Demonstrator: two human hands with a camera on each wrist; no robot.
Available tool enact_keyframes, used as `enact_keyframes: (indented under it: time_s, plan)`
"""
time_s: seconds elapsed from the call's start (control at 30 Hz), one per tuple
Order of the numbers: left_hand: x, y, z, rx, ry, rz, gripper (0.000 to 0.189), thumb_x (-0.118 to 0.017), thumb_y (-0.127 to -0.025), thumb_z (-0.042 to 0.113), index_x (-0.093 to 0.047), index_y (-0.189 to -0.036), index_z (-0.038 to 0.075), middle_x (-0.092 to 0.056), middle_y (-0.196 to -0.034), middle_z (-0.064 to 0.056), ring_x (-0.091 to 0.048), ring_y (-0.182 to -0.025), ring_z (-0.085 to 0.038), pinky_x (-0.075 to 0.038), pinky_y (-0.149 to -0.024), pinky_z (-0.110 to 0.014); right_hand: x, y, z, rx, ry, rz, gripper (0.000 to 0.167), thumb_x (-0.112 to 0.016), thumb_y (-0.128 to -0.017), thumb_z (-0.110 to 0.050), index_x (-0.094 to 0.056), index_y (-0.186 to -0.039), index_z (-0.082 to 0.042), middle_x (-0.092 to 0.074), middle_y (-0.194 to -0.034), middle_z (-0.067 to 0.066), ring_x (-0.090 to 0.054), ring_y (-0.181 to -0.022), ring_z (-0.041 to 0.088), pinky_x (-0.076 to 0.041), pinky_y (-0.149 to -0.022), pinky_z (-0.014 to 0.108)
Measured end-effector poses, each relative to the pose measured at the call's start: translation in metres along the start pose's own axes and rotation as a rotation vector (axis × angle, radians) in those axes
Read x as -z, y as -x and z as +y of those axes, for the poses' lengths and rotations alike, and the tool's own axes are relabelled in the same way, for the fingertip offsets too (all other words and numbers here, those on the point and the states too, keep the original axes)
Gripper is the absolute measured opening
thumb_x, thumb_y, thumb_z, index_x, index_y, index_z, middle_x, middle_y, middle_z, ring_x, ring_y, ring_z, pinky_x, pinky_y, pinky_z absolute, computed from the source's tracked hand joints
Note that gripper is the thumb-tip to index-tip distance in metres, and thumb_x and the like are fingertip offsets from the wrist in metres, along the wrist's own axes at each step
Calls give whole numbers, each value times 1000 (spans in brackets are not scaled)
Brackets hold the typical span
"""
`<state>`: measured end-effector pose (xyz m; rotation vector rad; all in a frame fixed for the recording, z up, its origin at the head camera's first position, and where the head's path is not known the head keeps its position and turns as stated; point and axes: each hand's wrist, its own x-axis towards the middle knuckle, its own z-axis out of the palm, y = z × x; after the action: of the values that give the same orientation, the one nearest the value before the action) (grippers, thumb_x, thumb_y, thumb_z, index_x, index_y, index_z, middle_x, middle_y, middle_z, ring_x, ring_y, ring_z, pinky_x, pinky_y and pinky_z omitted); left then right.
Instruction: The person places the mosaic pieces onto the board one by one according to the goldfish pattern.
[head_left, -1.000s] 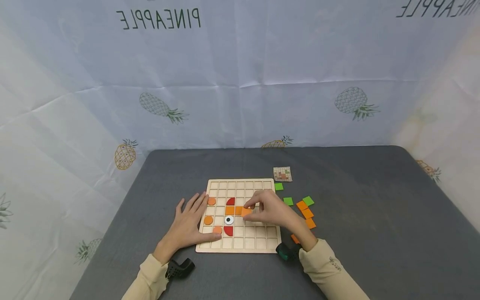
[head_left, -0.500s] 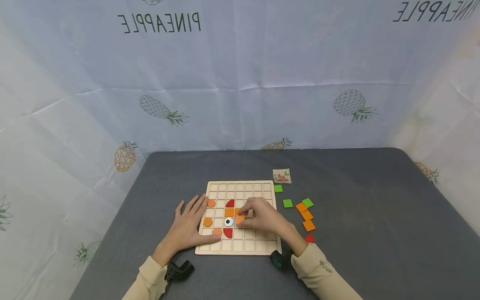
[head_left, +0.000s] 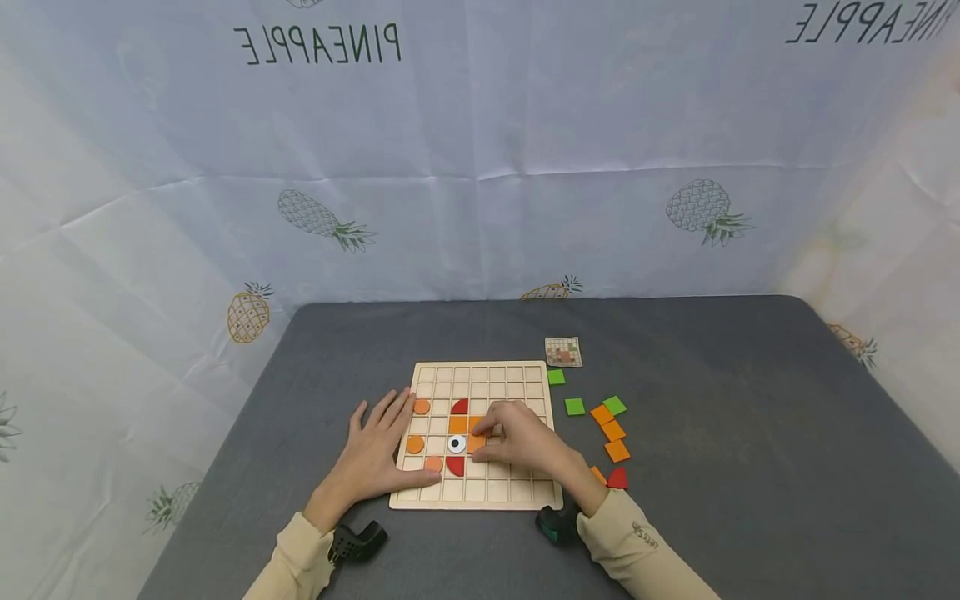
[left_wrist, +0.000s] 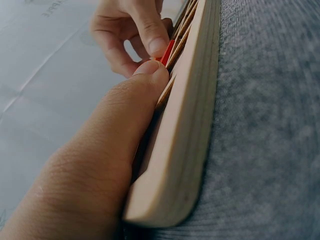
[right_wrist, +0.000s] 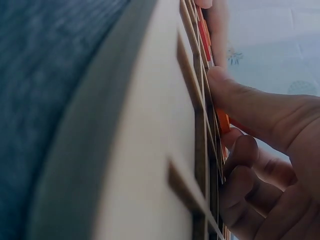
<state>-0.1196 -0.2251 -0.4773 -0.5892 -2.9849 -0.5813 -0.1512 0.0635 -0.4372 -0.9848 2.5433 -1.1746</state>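
A wooden grid board (head_left: 517, 495) lies flat on the dark table. My left hand (head_left: 377, 452) rests on its left side with fingers spread, the thumb near an orange disc (head_left: 432, 463). Thumb and fingertips of my right hand (head_left: 521, 439) pinch an orange square tile (head_left: 476, 444) at the cell right of the eye disc (head_left: 456, 444); the right wrist view also shows the orange tile (right_wrist: 223, 120) there. Two red quarter-round tiles (head_left: 460, 407) sit above and below. More orange squares (head_left: 457, 425) fill the row above, partly hidden by my right fingers.
Right of the board lie loose green tiles (head_left: 574, 407), several orange tiles (head_left: 613, 431) and a red tile (head_left: 618, 478). A small pattern card (head_left: 563, 352) lies by the board's far right corner. Two more orange discs (head_left: 416, 444) sit at the board's left.
My right hand has moved left and toward me, bringing the orange square tile down into the cell beside the eye disc. My left hand has stayed in place.
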Motion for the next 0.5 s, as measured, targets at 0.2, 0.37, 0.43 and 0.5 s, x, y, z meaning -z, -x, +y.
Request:
enact_keyframes:
  time_s: [0.2,0.37,0.43,0.5]
  plan:
    - [0,1,0,-2,0,3,134,-57,-79,98,-32,-171,3,-35,-177,-20,-32,-162,-49,-13,-124,-81,-1,0,0,-18,-5,-1,29,-92,-87,-13,-85,-110,3,-79,-99,12,-69,-89,18,-55,-80,22]
    - [0,0,0,-3,3,4,134,-57,-80,98,-32,-171,3,-35,-177,-20,-32,-162,-49,-13,-124,-81,-1,1,-1,-33,3,4,29,-92,-86,-13,-85,-110,2,-78,-98,11,-67,-88,17,-55,-80,22]
    - [0,0,0,-2,3,3,134,-57,-80,99,-32,-171,3,-35,-177,-20,-32,-163,-49,-13,-124,-81,0,1,-2,-30,12,6,29,-93,-86,-13,-85,-110,2,-78,-98,11,-67,-88,17,-54,-80,22]
    - [0,0,0,-2,3,3,134,-57,-79,98,-32,-171,3,-35,-177,-20,-32,-162,-49,-13,-124,-81,0,1,-2,-32,18,7,29,-93,-86,-13,-85,-110,2,-78,-99,11,-67,-87,16,-54,-79,22]
